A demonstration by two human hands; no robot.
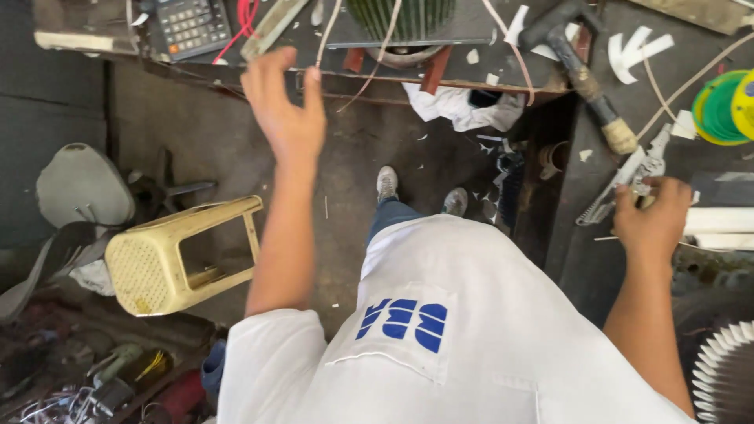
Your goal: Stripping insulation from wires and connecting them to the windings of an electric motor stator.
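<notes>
Reaching toward the cluttered bench edge point(503, 85), the left hand point(284, 110) hangs in the air with fingers loosely spread, holding nothing. The right hand point(650, 216) rests on the right-hand worktop point(597, 259), fingers curled around the pliers point(628, 179).

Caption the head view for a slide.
Left hand reaches toward the cluttered workbench; right hand grips pliers.

Your right hand point(653, 212) covers the handles of the pliers point(628, 179), so you can't tell its grip. The calculator point(191, 26) and green spool point(719, 107) are cut by the picture's edges. Your left hand point(284, 106) is motion-blurred.
</notes>
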